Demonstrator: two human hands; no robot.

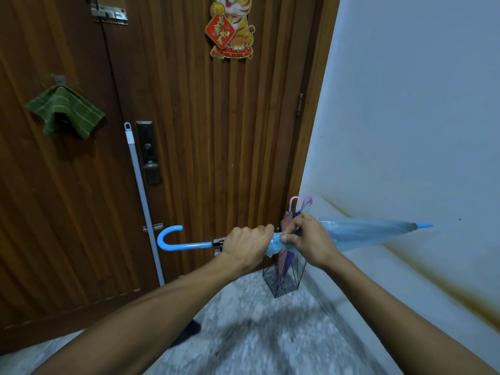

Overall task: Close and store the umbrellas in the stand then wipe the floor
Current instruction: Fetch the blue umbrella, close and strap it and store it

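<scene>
A green cloth [65,110] hangs on the brown door [189,131], far left of the stand [284,280] and well above it. A grey mop pole [143,201] leans against the door, left of the stand, beside the door's dark lock plate [148,151]. A tiger sticker [232,25] sits high on the door, above and a little left of the stand.

The blue umbrella [365,231] is folded and held roughly level in front of the stand, above its rim. Its hooked blue handle [173,240] points left of the stand and its blue tip [423,226] points right, toward the white wall [405,104].

The left hand [247,246] is clenched round the umbrella just left of the stand, where shaft meets canopy. The right hand [308,239], directly before the stand's top, pinches the bunched canopy with curled fingers and thumb, touching the left hand's side of the fabric.

The wire stand rests on the speckled floor [257,334] in the corner where door meets wall. A pink umbrella [293,204] and a purple umbrella [307,203] stand upright inside it, their hooks above the hands.
</scene>
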